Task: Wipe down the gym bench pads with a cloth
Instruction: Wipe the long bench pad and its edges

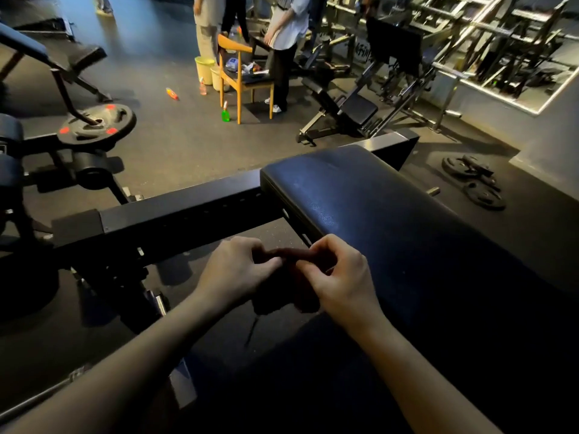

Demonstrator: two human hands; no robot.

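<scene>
A long black padded bench pad (376,214) runs from the lower middle up toward the right. Just off its left edge, my left hand (232,270) and my right hand (338,277) are close together, both pinching a small dark brown cloth (282,296) that hangs down between them. The cloth's top edge is stretched between my fingertips. Its lower part is bunched and dim against the dark floor. Neither hand touches the pad.
A black steel frame beam (175,211) juts left from the pad. A weight plate (97,123) sits on a machine at left, loose plates (476,183) on the floor at right. Farther back stand a wooden chair (241,73), yellow buckets (205,68), a green spray bottle (225,114) and people.
</scene>
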